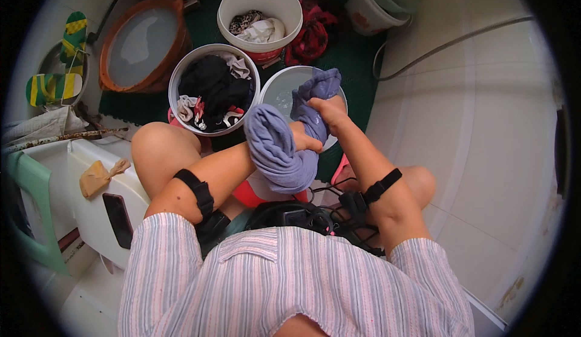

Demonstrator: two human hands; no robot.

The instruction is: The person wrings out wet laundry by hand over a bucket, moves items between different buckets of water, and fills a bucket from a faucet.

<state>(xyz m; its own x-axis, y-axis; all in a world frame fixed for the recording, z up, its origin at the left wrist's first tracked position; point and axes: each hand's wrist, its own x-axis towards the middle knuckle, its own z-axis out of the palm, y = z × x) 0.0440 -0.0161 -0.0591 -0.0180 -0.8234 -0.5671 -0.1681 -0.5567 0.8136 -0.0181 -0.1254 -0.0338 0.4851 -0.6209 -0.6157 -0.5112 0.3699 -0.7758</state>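
Observation:
A wet-looking blue-grey cloth point(281, 164) is bunched and twisted between my two hands. My left hand point(304, 138) is closed round its middle, with one thick fold hanging over the wrist on the near side. Farther right, my right hand point(330, 112) grips the cloth close to its far end, which sticks up past the fingers. Both hands are over a white bucket point(344, 95) of water, partly hidden by the cloth and hands. Just left of it stands another white bucket point(173, 89) heaped with dark clothes point(215, 83) and some pale and red pieces.
Behind is a white bucket point(227, 4) holding white and spotted cloth, beside dark red fabric point(315, 31). A brown tub point(109, 46) of water stands at far left, near green-yellow slippers point(54, 89). A phone point(118, 219) lies on a white surface at left. A hose point(448, 51) runs along the right wall.

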